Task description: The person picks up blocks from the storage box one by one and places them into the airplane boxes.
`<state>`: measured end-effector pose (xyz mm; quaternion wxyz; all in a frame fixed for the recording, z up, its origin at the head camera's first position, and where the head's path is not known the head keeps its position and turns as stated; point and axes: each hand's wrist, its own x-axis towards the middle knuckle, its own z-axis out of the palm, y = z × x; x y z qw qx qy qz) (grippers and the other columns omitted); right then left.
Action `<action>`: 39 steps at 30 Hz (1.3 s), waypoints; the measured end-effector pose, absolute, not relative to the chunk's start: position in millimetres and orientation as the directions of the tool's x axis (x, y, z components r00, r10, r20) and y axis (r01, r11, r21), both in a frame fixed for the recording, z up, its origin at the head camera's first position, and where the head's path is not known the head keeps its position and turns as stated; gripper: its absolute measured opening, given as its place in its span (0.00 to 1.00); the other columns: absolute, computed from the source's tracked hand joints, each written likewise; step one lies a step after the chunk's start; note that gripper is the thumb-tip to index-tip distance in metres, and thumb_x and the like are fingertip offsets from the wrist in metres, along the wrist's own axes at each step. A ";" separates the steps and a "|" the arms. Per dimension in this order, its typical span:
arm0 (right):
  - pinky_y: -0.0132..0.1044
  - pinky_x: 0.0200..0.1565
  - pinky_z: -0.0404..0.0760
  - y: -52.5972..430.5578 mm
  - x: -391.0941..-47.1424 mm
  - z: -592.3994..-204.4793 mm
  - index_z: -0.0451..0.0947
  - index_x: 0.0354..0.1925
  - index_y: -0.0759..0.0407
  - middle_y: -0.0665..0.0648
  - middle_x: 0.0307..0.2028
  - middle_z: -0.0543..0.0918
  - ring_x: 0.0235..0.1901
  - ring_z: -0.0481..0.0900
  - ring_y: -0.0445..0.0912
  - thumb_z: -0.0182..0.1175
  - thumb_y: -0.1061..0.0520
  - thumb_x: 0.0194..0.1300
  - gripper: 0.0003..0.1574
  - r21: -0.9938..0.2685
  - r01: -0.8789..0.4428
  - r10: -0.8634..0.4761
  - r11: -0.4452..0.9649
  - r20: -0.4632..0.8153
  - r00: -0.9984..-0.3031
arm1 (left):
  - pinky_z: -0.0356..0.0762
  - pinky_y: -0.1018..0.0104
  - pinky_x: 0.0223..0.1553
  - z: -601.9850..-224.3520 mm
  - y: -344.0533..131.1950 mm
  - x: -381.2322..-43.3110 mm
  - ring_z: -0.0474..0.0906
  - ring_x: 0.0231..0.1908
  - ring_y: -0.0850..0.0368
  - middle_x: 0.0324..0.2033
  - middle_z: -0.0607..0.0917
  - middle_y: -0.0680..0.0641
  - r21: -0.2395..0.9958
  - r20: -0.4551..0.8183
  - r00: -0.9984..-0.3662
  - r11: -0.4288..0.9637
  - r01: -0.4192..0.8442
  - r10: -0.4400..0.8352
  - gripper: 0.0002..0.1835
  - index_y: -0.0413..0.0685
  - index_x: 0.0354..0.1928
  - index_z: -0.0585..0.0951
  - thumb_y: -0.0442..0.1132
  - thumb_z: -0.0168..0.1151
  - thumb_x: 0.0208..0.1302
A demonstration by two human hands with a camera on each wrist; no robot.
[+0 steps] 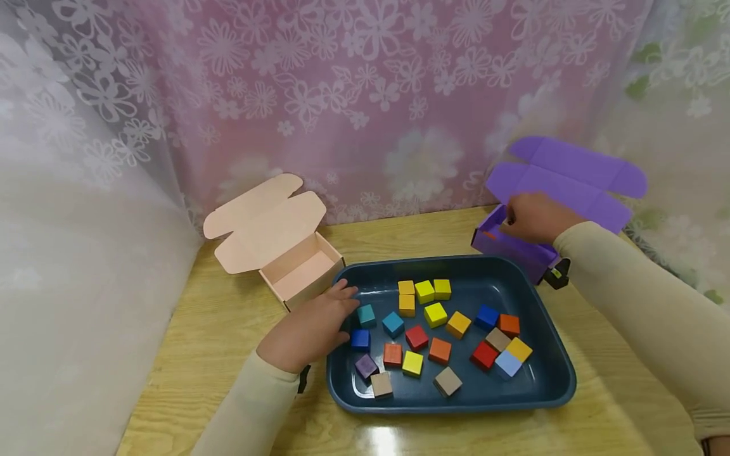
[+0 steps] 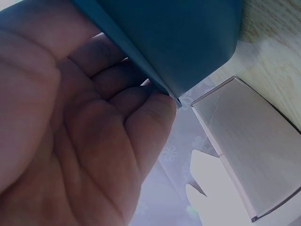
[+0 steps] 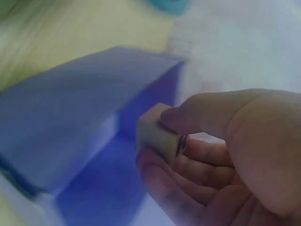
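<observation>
My left hand (image 1: 310, 329) rests over the left rim of a dark blue-green tray (image 1: 450, 405), its fingers reaching across the edge. In the left wrist view the fingertips pass behind the tray wall (image 2: 178, 42). Many coloured wooden blocks lie in the tray, among them a teal block (image 1: 366, 315) close to the left fingers. At the back right my right hand (image 1: 538, 218) is over an open purple box (image 1: 527, 259). It pinches a wooden block (image 3: 157, 134), pale in the right wrist view, between thumb and fingers at the box opening.
An open peach box (image 1: 308, 266) stands behind the tray's left end, its lid folded back. The purple box's lid (image 1: 570, 171) leans toward the flowered curtain (image 1: 365, 107) behind the wooden table (image 1: 194, 354). More curtain hangs at both sides.
</observation>
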<state>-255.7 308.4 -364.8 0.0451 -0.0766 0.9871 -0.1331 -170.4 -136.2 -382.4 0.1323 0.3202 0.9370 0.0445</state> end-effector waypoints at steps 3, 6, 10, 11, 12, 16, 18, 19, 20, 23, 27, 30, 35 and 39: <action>0.38 0.22 0.62 317.1 -265.6 -379.2 0.71 0.17 0.54 0.47 0.15 0.62 0.16 0.61 0.42 0.67 0.53 0.66 0.23 -0.276 -0.145 -0.181 0.950 -0.112 -0.977 | 0.73 0.53 0.65 -382.1 -136.5 -170.3 0.51 0.78 0.48 0.74 0.68 0.48 0.166 -0.221 -0.760 0.791 0.589 0.612 0.31 0.48 0.69 0.78 0.43 0.73 0.64; 0.37 0.22 0.62 319.8 -271.8 -386.8 0.71 0.17 0.54 0.47 0.15 0.61 0.16 0.59 0.42 0.67 0.53 0.66 0.23 -0.296 -0.147 -0.198 0.944 -0.150 -0.969 | 0.72 0.53 0.65 -382.2 -136.4 -169.8 0.51 0.78 0.48 0.74 0.68 0.48 0.168 -0.221 -0.757 0.788 0.592 0.616 0.31 0.48 0.68 0.78 0.43 0.73 0.64; 0.40 0.25 0.70 320.3 -275.8 -389.3 0.79 0.24 0.60 0.49 0.19 0.72 0.20 0.68 0.44 0.67 0.53 0.67 0.16 -0.294 -0.150 -0.208 0.944 -0.179 -0.962 | 0.72 0.53 0.66 -382.7 -136.5 -169.2 0.52 0.78 0.48 0.74 0.69 0.48 0.151 -0.206 -0.755 0.783 0.604 0.622 0.30 0.48 0.68 0.78 0.43 0.73 0.65; 0.41 0.27 0.73 320.4 -276.3 -390.3 0.81 0.27 0.61 0.50 0.21 0.76 0.22 0.71 0.45 0.67 0.53 0.67 0.15 -0.285 -0.152 -0.210 0.946 -0.187 -0.960 | 0.72 0.53 0.66 -383.0 -136.6 -168.7 0.52 0.78 0.48 0.74 0.69 0.48 0.149 -0.204 -0.754 0.781 0.606 0.624 0.30 0.48 0.68 0.78 0.43 0.73 0.65; 0.43 0.29 0.77 320.3 -276.3 -391.0 0.83 0.30 0.62 0.52 0.24 0.79 0.24 0.75 0.46 0.68 0.53 0.66 0.14 -0.277 -0.157 -0.214 0.948 -0.189 -0.958 | 0.72 0.53 0.66 -383.6 -136.7 -168.2 0.52 0.78 0.48 0.74 0.69 0.48 0.145 -0.202 -0.754 0.780 0.609 0.626 0.30 0.48 0.68 0.78 0.43 0.73 0.65; 0.46 0.33 0.81 319.4 -276.3 -394.6 0.85 0.37 0.65 0.56 0.32 0.85 0.30 0.79 0.50 0.68 0.55 0.64 0.12 -0.256 -0.171 -0.225 0.952 -0.198 -0.954 | 0.72 0.53 0.66 -384.5 -136.9 -167.4 0.52 0.78 0.48 0.74 0.69 0.47 0.144 -0.203 -0.750 0.777 0.613 0.629 0.30 0.48 0.68 0.78 0.43 0.73 0.65; 0.44 0.31 0.78 319.2 -276.8 -397.0 0.84 0.37 0.65 0.56 0.31 0.83 0.29 0.77 0.50 0.67 0.57 0.63 0.10 -0.265 -0.165 -0.222 0.950 -0.206 -0.953 | 0.71 0.53 0.66 -384.8 -136.4 -168.2 0.52 0.78 0.47 0.74 0.69 0.47 0.146 -0.205 -0.748 0.775 0.615 0.632 0.31 0.48 0.68 0.78 0.43 0.73 0.64; 0.43 0.29 0.76 318.9 -277.6 -398.4 0.83 0.37 0.65 0.56 0.30 0.82 0.28 0.76 0.50 0.66 0.59 0.63 0.09 -0.274 -0.158 -0.220 0.948 -0.211 -0.952 | 0.71 0.53 0.66 -384.7 -136.1 -168.8 0.52 0.78 0.47 0.74 0.68 0.47 0.147 -0.207 -0.747 0.775 0.614 0.631 0.31 0.48 0.68 0.78 0.43 0.73 0.64; 0.42 0.28 0.75 318.9 -278.5 -399.4 0.83 0.37 0.65 0.56 0.29 0.80 0.27 0.75 0.50 0.65 0.60 0.63 0.08 -0.286 -0.155 -0.221 0.946 -0.214 -0.952 | 0.71 0.53 0.67 -384.5 -135.9 -169.2 0.52 0.78 0.47 0.74 0.68 0.47 0.150 -0.207 -0.747 0.775 0.613 0.631 0.31 0.48 0.69 0.78 0.43 0.73 0.64; 0.42 0.29 0.76 317.9 -281.0 -398.9 0.82 0.40 0.68 0.58 0.31 0.81 0.29 0.76 0.51 0.64 0.61 0.63 0.09 -0.311 -0.155 -0.229 0.938 -0.218 -0.949 | 0.71 0.53 0.66 -382.6 -135.7 -169.4 0.52 0.78 0.47 0.74 0.68 0.47 0.146 -0.206 -0.749 0.777 0.613 0.630 0.31 0.48 0.69 0.78 0.43 0.73 0.65; 0.50 0.36 0.81 316.2 -283.2 -396.9 0.81 0.47 0.71 0.63 0.39 0.84 0.36 0.81 0.55 0.63 0.62 0.63 0.15 -0.312 -0.166 -0.237 0.935 -0.208 -0.949 | 0.72 0.53 0.66 -380.7 -136.2 -168.7 0.51 0.78 0.48 0.75 0.68 0.47 0.141 -0.205 -0.754 0.781 0.608 0.624 0.31 0.49 0.69 0.78 0.43 0.73 0.65; 0.53 0.39 0.82 315.6 -283.6 -397.2 0.80 0.50 0.74 0.66 0.42 0.84 0.40 0.81 0.58 0.63 0.63 0.63 0.19 -0.307 -0.170 -0.238 0.936 -0.199 -0.951 | 0.72 0.53 0.66 -381.3 -136.3 -169.3 0.51 0.78 0.48 0.75 0.67 0.48 0.136 -0.206 -0.755 0.782 0.608 0.623 0.31 0.49 0.69 0.77 0.44 0.73 0.65; 0.59 0.46 0.81 311.0 -277.4 -391.7 0.73 0.56 0.79 0.74 0.48 0.81 0.47 0.80 0.65 0.60 0.63 0.65 0.25 -0.317 -0.163 -0.228 0.934 -0.180 -0.957 | 0.72 0.53 0.66 -381.5 -136.5 -170.0 0.50 0.78 0.49 0.75 0.67 0.48 0.133 -0.210 -0.756 0.784 0.606 0.620 0.31 0.50 0.69 0.77 0.44 0.73 0.65; 0.61 0.48 0.80 292.5 -262.0 -372.1 0.71 0.59 0.78 0.76 0.51 0.80 0.46 0.81 0.64 0.57 0.63 0.67 0.26 -0.318 -0.163 -0.202 0.934 -0.093 -0.975 | 0.72 0.53 0.66 -381.2 -136.7 -171.4 0.51 0.78 0.48 0.75 0.68 0.47 0.144 -0.214 -0.752 0.782 0.606 0.623 0.31 0.49 0.69 0.77 0.43 0.73 0.65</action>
